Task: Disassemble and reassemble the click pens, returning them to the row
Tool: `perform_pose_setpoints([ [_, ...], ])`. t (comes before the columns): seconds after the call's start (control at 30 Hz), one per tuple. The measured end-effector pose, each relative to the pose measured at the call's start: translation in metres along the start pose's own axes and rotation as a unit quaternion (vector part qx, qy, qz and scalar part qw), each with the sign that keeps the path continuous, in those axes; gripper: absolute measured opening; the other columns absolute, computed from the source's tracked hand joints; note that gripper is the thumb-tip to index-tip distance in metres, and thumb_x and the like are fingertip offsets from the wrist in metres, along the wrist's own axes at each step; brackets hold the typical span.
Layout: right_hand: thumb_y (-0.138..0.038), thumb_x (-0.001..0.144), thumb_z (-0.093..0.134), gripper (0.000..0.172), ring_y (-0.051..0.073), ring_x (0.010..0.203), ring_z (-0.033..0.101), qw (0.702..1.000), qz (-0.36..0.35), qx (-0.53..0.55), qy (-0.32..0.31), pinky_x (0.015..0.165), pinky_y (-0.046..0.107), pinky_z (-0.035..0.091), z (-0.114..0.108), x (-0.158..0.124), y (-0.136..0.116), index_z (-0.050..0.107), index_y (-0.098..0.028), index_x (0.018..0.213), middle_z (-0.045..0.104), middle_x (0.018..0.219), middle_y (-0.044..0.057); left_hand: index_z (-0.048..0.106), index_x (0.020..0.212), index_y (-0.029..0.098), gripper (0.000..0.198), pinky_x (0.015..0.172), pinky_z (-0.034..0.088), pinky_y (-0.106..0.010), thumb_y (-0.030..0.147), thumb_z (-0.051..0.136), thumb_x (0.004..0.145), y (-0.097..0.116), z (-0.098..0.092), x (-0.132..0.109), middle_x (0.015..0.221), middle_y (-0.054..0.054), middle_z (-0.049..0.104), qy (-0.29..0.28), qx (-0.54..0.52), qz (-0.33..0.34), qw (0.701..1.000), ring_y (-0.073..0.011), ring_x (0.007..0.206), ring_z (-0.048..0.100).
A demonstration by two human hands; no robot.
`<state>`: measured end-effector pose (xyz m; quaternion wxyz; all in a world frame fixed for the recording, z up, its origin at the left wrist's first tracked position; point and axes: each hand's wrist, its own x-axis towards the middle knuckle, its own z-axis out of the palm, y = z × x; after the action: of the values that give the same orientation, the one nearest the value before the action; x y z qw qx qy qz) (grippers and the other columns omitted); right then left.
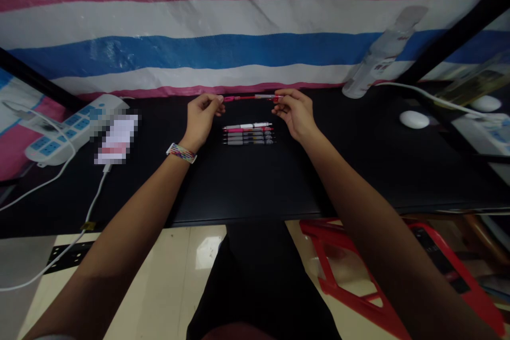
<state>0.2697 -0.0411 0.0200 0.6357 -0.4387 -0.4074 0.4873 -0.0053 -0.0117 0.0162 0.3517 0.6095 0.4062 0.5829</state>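
Note:
My left hand (202, 117), with a multicoloured band on its wrist, pinches the left end of a pink pen part (229, 99) near the back of the black desk. A thin red pen refill (247, 98) spans from this part to a clear pen barrel (264, 96). At the barrel's red right end, my right hand (295, 111) is closed with thumb and fingers pinched. Just below, several pens lie side by side in a neat stack of rows: a white one (255, 125), a pink one (247, 129) and dark clear-barrelled ones (249, 139).
A white power strip (85, 130) and a blurred-out phone (117, 139) on a white cable lie left. At right stand a clear bottle (376, 58) and a white rounded object (414, 119). Striped sheeting (223, 50) hangs behind; a red stool (350, 297) is below the desk (247, 191).

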Motion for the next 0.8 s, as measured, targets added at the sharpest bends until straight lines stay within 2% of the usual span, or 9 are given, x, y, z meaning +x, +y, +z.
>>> perform_pose_setpoints([
  [0.2, -0.008, 0.089, 0.068, 0.018, 0.012, 0.071, 0.068, 1.000, 0.004, 0.010, 0.010, 0.077, 0.028, 0.064, 0.003, -0.003, -0.005, 0.078, -0.023, 0.093, 0.069, 0.078, -0.002, 0.072, 0.075, 0.020, 0.042, 0.065, 0.054, -0.022, 0.047, 0.089, 0.102, 0.008, 0.004, -0.002, 0.071, -0.001, 0.073, 0.005, -0.008, -0.014, 1.000, -0.0099, 0.064, 0.067],
  [0.43, -0.005, 0.091, 0.066, 0.022, 0.011, 0.070, 0.067, 1.000, 0.014, 0.015, 0.020, 0.076, 0.026, 0.063, 0.005, -0.006, -0.007, 0.078, -0.023, 0.092, 0.069, 0.076, -0.003, 0.073, 0.072, 0.020, 0.041, 0.064, 0.052, -0.023, 0.041, 0.088, 0.105, 0.010, 0.004, -0.002, 0.069, -0.001, 0.073, 0.006, -0.009, -0.015, 1.000, -0.0093, 0.062, 0.065],
  [0.8, -0.010, 0.088, 0.074, 0.015, 0.013, 0.071, 0.067, 1.000, -0.006, 0.017, 0.014, 0.077, 0.030, 0.065, 0.003, -0.003, -0.002, 0.079, -0.024, 0.090, 0.069, 0.075, -0.002, 0.072, 0.073, 0.021, 0.045, 0.064, 0.053, -0.024, 0.049, 0.088, 0.104, 0.008, 0.003, -0.003, 0.069, -0.001, 0.072, 0.000, 0.008, 0.009, 1.000, -0.0106, 0.062, 0.065],
])
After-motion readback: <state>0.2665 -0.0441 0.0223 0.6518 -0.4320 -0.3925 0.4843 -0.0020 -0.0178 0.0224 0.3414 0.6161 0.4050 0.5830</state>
